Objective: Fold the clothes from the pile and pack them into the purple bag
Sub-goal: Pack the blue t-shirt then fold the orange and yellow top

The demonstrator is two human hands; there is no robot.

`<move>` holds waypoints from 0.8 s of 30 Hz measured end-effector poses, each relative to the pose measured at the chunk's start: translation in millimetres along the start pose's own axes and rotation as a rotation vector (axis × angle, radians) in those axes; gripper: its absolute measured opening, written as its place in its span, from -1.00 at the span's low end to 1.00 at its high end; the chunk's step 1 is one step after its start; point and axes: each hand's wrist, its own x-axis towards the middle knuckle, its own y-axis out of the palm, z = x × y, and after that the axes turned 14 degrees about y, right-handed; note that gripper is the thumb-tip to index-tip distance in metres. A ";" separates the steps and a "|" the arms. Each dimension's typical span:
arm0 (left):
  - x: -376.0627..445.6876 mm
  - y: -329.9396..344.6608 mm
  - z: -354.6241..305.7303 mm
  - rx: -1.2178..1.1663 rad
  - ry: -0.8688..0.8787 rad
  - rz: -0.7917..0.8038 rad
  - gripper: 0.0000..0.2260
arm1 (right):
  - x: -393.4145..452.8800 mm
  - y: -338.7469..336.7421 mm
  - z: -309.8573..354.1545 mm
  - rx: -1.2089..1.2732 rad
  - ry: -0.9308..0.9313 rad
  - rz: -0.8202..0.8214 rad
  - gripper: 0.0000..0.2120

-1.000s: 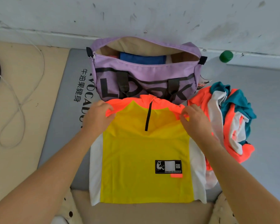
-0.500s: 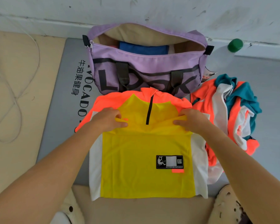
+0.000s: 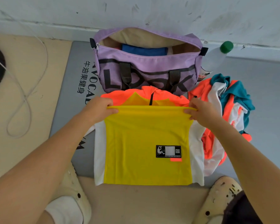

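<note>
Reading the writing first: the purple bag (image 3: 145, 62) has big black letters across its front that look like "LOOK", though the straps cover part of it so I'm not fully sure. The grey mat (image 3: 81, 88) under everything shows Chinese characters, 牛油果健身, plus "AVOCAD..." cut off by the left hand (image 3: 98, 109). The yellow shirt (image 3: 148, 143) carries a small black-and-white patch (image 3: 168, 151) with a tiny orange tab under it; its print is too small to read.

Fingers now. Both hands pinch the shirt's top fold, one at each end, fingers curled over the edge with thumbs underneath, so each grips the fabric. The right hand (image 3: 200, 110) holds the right corner, the left hand the left corner. Just beyond the fingers lie the shirt's orange shoulders and black zip, and past those sits the bag, unzipped, with a blue garment (image 3: 144, 51) inside. Right of the right hand's fingers sits the clothes pile (image 3: 225, 110), orange, white and teal. A green-capped bottle (image 3: 223, 50) stands beside the bag's far right end.
</note>
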 end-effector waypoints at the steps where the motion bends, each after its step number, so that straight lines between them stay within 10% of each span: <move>1: -7.1 -0.2 -1.8 0.016 0.002 0.056 -0.65 | -6.8 -1.0 -1.9 -0.080 0.004 0.019 -0.83; 5: -34.8 2.3 -21.0 0.050 -0.005 0.234 -0.57 | -38.4 -4.9 -4.1 -0.319 0.038 0.107 -0.90; 11: -72.0 -43.7 -48.9 -0.219 -0.157 0.614 -0.78 | -105.0 -51.1 9.2 -0.254 0.310 0.844 -0.94; 24: -114.0 -141.6 -117.8 0.152 0.105 -0.389 -0.74 | -168.9 -131.7 41.1 0.056 -0.066 -0.230 -0.81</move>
